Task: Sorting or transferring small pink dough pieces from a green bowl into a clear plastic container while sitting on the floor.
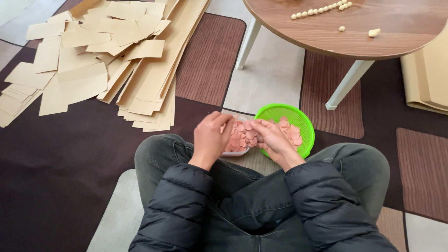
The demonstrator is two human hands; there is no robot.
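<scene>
A heap of small pink discs (pixel 242 135) fills a clear shallow tub (pixel 233 152) on the carpet just ahead of the person's crossed legs, and this tub is the landmark for all else. The left hand (pixel 211 136) curls over the tub's near-left edge, fingers bent and closed toward the discs, though whether it pinches one is hidden behind its own knuckles. The right hand (pixel 272 139) lies on the tub's right side, fingertips meeting on a disc, half shut; its palm hides part of the heap. Touching the tub on the right sits a green round basket (pixel 305 122) with more pink discs. Beyond the tub, far left, lie scattered tan paper strips (pixel 98 56). Beyond and right stands a round wooden table (pixel 354 32), cut off at the top, carrying small pale beads (pixel 322 10).
</scene>
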